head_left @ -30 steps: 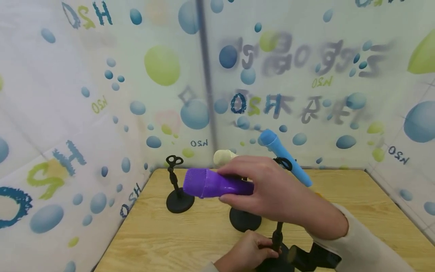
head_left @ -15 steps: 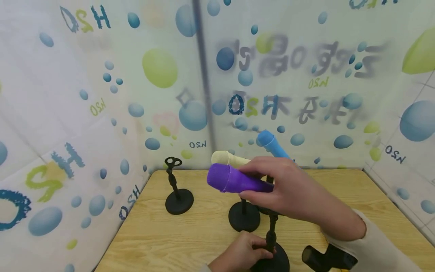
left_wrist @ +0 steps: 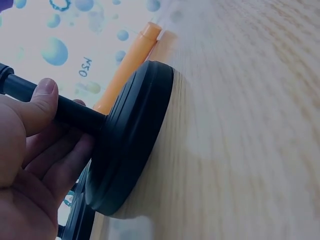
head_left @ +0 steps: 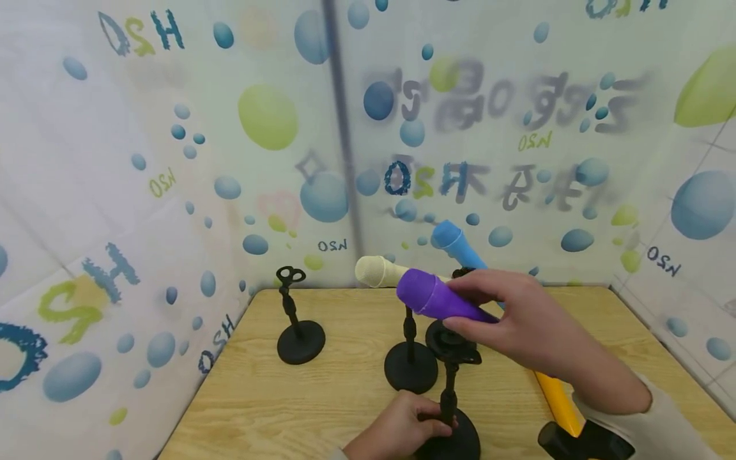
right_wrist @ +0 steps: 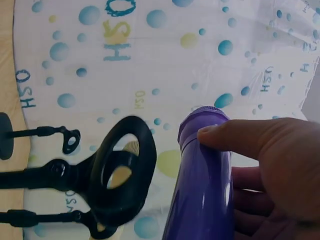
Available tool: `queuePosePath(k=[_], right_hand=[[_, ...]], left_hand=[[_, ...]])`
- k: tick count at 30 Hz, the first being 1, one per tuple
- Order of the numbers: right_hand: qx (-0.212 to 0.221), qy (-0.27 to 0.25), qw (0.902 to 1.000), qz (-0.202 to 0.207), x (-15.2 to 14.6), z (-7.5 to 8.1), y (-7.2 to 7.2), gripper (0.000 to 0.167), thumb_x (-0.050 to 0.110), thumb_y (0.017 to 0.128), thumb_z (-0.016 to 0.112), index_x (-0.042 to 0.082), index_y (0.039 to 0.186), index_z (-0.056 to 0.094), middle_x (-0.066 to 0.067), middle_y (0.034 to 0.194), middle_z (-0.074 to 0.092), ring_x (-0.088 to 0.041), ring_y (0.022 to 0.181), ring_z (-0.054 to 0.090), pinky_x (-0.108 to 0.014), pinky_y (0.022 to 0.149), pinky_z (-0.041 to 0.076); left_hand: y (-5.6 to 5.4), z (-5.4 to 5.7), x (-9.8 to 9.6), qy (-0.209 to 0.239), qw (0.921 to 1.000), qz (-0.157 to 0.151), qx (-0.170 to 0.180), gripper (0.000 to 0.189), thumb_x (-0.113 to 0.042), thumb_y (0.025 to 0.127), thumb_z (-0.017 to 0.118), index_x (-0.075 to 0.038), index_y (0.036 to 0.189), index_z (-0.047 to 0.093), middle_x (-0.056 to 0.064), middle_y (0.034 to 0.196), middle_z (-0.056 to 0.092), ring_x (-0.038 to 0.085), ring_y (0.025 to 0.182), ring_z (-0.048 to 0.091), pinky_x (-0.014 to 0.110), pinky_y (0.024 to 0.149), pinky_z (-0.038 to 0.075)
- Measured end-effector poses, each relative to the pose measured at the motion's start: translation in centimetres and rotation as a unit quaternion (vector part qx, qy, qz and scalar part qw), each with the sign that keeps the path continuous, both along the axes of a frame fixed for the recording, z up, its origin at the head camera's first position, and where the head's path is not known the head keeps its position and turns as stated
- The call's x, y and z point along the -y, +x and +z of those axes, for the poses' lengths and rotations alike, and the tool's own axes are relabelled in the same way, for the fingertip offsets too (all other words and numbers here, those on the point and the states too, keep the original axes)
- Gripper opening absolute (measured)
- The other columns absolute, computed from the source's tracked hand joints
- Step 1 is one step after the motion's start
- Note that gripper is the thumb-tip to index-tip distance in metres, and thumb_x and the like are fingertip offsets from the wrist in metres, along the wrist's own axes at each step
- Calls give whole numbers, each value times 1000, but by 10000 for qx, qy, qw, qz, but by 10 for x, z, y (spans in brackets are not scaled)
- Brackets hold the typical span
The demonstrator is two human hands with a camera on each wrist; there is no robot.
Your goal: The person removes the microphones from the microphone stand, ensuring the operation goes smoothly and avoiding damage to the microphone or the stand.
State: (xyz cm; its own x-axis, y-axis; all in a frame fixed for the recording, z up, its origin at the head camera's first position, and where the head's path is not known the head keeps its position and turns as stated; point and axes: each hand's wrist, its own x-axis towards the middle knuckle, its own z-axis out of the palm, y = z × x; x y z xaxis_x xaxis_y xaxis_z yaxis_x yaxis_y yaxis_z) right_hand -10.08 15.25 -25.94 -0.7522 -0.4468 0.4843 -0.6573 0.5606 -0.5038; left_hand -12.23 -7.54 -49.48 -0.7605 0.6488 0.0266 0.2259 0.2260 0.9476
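Now the right hand [head_left: 535,319] grips a microphone [head_left: 434,298], the left hand [head_left: 405,421] a stand [head_left: 463,438]; another stand [head_left: 411,368] seemingly holds a cream microphone [head_left: 379,271].

Soft, even light fills the head view, where the patterned wall [head_left: 270,211] glows palest toward the upper left, the tabletop [head_left: 310,396] shows only faint shading, grey lettering [head_left: 471,108] looks smeared and out of focus, and the side walls stretch toward the edges in wide-angle distortion. The left wrist view has a cool cast, with pale glare washing out its top centre, the wall rather soft, and the black stand [left_wrist: 132,135] sunk in dark tones with little detail. Dimmer and greyer, the right wrist view shows glossy white highlights along the purple microphone [right_wrist: 200,190].
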Motion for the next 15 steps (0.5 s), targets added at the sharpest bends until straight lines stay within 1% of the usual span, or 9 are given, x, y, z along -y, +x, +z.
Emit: queuePosePath(k=[3, 8, 11, 15], right_hand=[[112, 63, 9994, -319, -8, -5, -1, 40, 30, 94, 87, 17, 130, 76, 4, 118, 79, -14, 102, 75, -27, 79, 62], [175, 225, 9976, -637, -18, -11, -4, 40, 33, 95, 86, 15, 130, 76, 4, 115, 80, -14, 100, 75, -27, 77, 60], [325, 230, 9964, -752, -24, -15, -5, 41, 33, 95, 85, 15, 131, 76, 3, 115, 79, -14, 100, 75, -26, 78, 60], [554, 208, 9941, -907, -33, -23, -6, 41, 32, 96, 85, 14, 132, 76, 2, 117, 79, -15, 102, 75, -24, 80, 60]], left_hand=[[0, 0, 1, 47, 10000, 24, 39, 16, -15, 102, 75, -10, 113, 85, -7, 107, 84, -7, 98, 69, 16, 88, 56], [1, 0, 3, 88, 9997, 165, 171, 13, -14, 101, 77, -13, 110, 86, -8, 106, 84, -6, 100, 70, 16, 91, 56], [0, -1, 4, 82, 9997, 212, 123, 13, -16, 100, 77, -13, 110, 86, -9, 107, 84, -5, 102, 70, 16, 92, 55], [-1, -2, 5, 87, 9998, 168, 23, 15, -17, 100, 77, -12, 111, 86, -9, 109, 83, -5, 105, 71, 15, 93, 55]])
